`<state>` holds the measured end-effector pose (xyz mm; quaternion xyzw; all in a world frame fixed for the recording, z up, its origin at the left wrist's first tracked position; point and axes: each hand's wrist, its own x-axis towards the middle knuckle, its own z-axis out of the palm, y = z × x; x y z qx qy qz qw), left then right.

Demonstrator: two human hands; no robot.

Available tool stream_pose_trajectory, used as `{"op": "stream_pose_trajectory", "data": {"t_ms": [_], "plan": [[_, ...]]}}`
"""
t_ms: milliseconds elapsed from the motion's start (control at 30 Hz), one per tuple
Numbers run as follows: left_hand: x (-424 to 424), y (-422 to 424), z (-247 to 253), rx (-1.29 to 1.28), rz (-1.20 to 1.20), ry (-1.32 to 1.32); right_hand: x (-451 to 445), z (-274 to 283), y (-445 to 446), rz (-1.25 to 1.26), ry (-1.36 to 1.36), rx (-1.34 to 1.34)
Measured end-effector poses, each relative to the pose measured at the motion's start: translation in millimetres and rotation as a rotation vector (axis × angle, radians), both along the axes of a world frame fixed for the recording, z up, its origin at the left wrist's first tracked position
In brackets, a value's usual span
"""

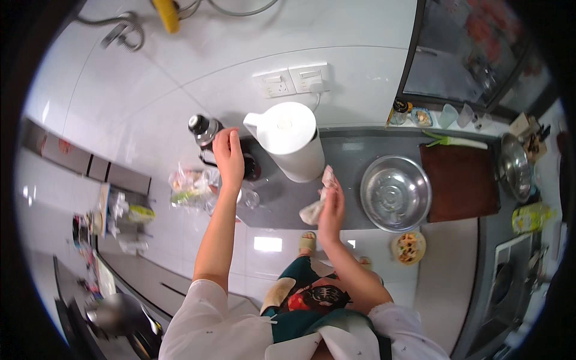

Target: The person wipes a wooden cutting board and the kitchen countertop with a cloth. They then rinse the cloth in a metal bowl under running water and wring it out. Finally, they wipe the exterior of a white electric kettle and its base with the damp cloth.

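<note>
A black and silver vacuum flask (207,131) with a side handle stands at the left end of the dark grey counter (344,155). In front of its body is my left hand (230,155), which covers the flask's middle; whether the fingers grip it is hidden. A white lidded jug (297,157) stands between my hands, its handle towards the flask. My right hand (332,209) holds a crumpled pale cloth (313,212) just right of the jug's base, over the counter's front part.
Right of the cloth sits a steel basin (395,193), beside a brown cutting board (459,184) with a green onion (463,142) along its far edge. Clear plastic bags of food (191,186) lie at left. A food-scrap bowl (408,248) is below the counter edge. Wall sockets (290,81) hold a plug.
</note>
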<state>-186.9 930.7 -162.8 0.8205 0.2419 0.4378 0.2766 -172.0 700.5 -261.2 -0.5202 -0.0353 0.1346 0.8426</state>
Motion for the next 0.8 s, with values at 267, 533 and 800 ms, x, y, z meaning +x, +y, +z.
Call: {"op": "stream_pose_trajectory", "data": {"t_ms": [267,533,800], "plan": [[73,57,-5,-0.195,-0.276,0.451,-9,15,125,-0.592,-0.231,-0.296],[69,70,-34,-0.292,-0.335,0.248,47,27,116,-0.636,-0.402,-0.31],[69,67,-39,-0.315,-0.396,0.129,109,-38,81,-0.21,0.099,-0.025]]}}
